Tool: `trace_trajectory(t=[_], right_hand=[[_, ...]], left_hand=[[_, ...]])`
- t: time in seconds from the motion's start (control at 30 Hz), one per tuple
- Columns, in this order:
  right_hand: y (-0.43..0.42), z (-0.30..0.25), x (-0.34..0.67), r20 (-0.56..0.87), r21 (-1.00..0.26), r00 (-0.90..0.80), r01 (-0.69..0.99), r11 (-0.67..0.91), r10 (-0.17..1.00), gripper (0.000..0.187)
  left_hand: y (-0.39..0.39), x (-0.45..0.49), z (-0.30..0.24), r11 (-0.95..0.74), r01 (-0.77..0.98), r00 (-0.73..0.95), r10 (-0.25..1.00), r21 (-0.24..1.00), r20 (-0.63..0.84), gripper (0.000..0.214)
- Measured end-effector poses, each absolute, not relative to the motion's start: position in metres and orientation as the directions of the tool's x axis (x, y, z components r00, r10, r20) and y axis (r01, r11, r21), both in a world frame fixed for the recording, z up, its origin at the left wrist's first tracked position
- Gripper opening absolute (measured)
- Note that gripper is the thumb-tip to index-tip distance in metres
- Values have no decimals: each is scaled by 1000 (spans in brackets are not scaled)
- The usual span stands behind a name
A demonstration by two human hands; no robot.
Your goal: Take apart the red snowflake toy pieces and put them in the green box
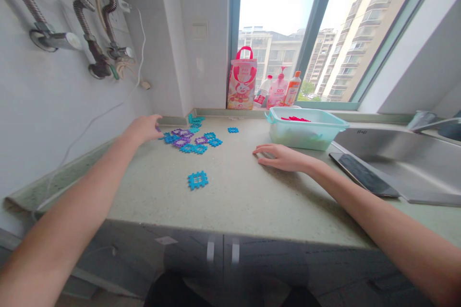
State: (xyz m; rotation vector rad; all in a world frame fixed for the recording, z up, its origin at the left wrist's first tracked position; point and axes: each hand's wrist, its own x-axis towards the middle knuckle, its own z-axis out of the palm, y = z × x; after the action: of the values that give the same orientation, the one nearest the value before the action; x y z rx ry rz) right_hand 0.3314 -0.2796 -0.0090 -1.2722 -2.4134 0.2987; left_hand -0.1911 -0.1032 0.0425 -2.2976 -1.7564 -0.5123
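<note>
My left hand is at the left end of a loose pile of notched plastic building pieces, its fingers curled round a purple building piece that is mostly hidden. In the pile beside it lie purple pieces and blue pieces, some overlapping. Nearer to me, a single blue square piece with an open middle lies flat. Another small blue piece sits apart, right of the pile. My right hand rests on the counter with its fingers stretched out and nothing in them.
Behind my right hand stands a pale turquoise tub with red pieces inside. A phone lies by the steel sink. Bottles and a pink bag line the window. A white cable hangs at left.
</note>
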Motion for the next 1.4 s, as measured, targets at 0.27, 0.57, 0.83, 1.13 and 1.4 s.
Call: trace_trajectory(t=[0.27, 0.57, 0.83, 1.13, 1.4], right_hand=[[-281, -6, 330, 191, -360, -520, 752, 552, 833, 51], [-283, -3, 328, 186, -366, -518, 752, 548, 835, 50], [-284, -4, 328, 184, -369, -515, 753, 544, 837, 49], [-283, -5, 327, 192, -354, -528, 749, 560, 827, 47], [-285, -3, 325, 176, -350, -520, 761, 547, 836, 46]], left_hand=[[-113, -140, 16, -468, 844, 300, 817, 262, 493, 51], [-89, -120, -6, -531, 841, 420, 764, 107, 490, 38], [-80, -137, -6, -457, 862, 323, 829, 219, 457, 46], [-64, -151, -20, -331, 913, 215, 887, 238, 409, 56], [-65, -150, -20, -510, 836, 413, 827, 200, 382, 57]])
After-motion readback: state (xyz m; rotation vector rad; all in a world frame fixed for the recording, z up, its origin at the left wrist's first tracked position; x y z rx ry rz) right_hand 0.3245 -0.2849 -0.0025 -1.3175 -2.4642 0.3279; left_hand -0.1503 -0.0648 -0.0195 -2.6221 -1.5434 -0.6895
